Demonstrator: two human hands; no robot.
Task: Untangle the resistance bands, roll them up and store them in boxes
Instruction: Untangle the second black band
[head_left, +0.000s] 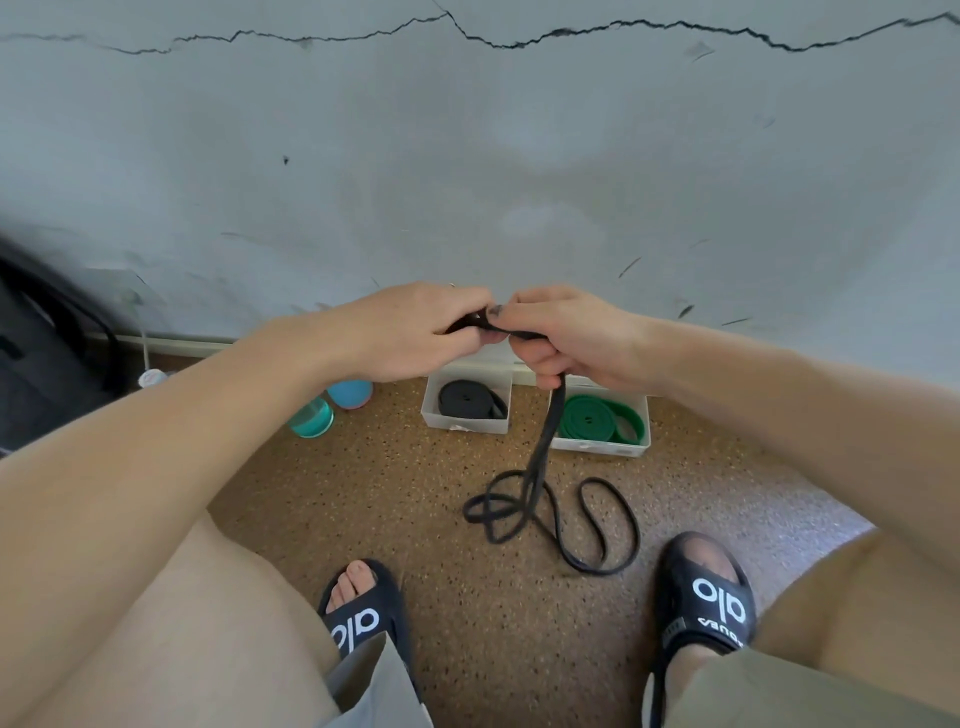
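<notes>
Resistance band (543, 467), flat black rubber, hangs from my hands and piles in loose loops on the speckled cork-brown floor (415, 493) at 6 o'clock below them. Cracked grey wall (467, 156) fills 12 o'clock. Two white boxes sit against it: one (457, 423) holding a rolled black band (467, 400), another (597, 447) at 3 o'clock of it holding a rolled green band (597, 418). My left hand (410, 332) and right hand (576, 338) each have a closed grip pinching the band's top end.
</notes>
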